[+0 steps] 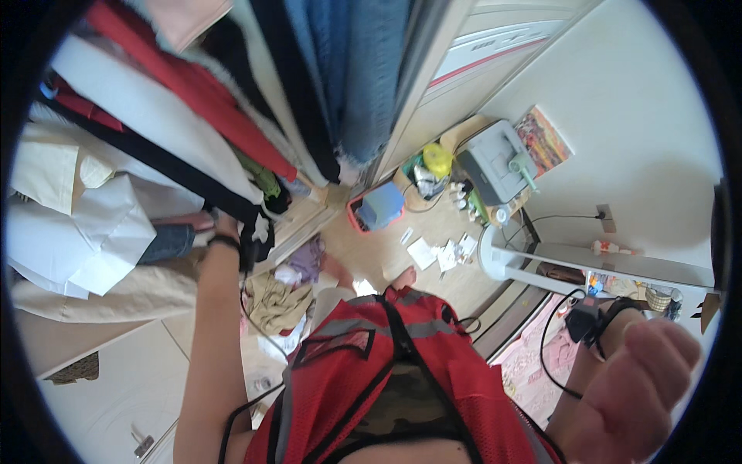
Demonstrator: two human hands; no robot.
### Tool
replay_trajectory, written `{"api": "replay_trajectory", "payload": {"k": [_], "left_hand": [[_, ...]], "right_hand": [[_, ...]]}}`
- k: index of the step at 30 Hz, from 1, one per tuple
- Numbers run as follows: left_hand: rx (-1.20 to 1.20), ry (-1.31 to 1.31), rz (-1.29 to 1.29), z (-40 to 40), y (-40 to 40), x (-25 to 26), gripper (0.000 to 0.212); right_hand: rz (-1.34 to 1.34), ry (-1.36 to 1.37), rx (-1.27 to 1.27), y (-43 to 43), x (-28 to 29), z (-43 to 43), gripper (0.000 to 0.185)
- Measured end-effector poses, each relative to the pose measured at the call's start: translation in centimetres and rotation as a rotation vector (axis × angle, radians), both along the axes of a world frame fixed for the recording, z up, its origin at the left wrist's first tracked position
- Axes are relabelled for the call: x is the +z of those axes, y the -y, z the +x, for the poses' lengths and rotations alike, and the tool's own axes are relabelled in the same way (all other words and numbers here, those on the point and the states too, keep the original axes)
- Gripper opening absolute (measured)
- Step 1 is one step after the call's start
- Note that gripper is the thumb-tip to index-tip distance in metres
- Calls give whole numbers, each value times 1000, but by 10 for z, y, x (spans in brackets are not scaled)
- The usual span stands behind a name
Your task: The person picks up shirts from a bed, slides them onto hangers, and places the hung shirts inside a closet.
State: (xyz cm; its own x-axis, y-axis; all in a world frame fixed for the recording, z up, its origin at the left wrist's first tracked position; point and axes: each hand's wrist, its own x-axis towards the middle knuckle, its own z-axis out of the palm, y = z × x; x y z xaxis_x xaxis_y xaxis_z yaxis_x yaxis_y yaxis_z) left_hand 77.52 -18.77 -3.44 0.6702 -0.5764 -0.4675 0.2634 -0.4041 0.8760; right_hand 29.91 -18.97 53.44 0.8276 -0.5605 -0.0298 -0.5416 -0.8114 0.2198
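Observation:
My left hand reaches into the hanging and piled clothes of an open wardrobe, beside black trousers and a folded denim garment. Its fingers are mostly hidden by the cloth, so any hold cannot be told. Raised at the lower right, near the camera, is my right hand, its fingers curled; the inside of the curl is not visible. White paper or stiff cloth sheets lie on the clothes pile at the left. Above hang a red garment, a white garment and blue jeans.
Crumpled clothes lie on the floor below the wardrobe. Further off stand a red-rimmed basket, a grey printer and a round-based white stand. Papers are scattered near my foot. Cables hang from both wrists.

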Motion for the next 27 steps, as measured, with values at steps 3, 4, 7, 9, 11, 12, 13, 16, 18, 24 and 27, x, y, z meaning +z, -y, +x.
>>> {"api": "replay_trajectory", "payload": {"k": [3,4,7,9,11,12,13,16,18,24,27], "left_hand": [[-19,-159,273,-43,-46,-55,31],[-39,-253,342,-62,-65,-70,31],[-297,-468,417,-103,-147,-99,30],[-428,-435,546,-147,-165,-86,28],[-454,-400,639,-181,-178,-81,37],[-428,-440,657,-199,-182,-74,39],[-395,-473,677,-212,-186,-67,40],[-449,-447,705,-235,-184,-48,47],[-572,-400,703,-251,-159,-33,50],[-957,-104,780,-275,-29,-29,45],[-1205,34,761,-300,52,-40,44]], "right_hand": [[-60,366,90,7,-34,-59,16],[-66,486,109,9,-49,-80,15],[-33,779,-23,28,-110,-134,27],[-84,717,-159,65,-167,-185,24],[237,667,-667,74,-241,-250,21],[155,438,-775,61,-297,-298,23],[82,210,-870,45,-354,-347,26],[554,-71,-1227,-47,-503,-448,32],[767,33,-1282,-132,-586,-478,32],[1221,1020,-2320,-309,-636,-411,25],[1018,1342,-2353,-321,-621,-359,23]]}}
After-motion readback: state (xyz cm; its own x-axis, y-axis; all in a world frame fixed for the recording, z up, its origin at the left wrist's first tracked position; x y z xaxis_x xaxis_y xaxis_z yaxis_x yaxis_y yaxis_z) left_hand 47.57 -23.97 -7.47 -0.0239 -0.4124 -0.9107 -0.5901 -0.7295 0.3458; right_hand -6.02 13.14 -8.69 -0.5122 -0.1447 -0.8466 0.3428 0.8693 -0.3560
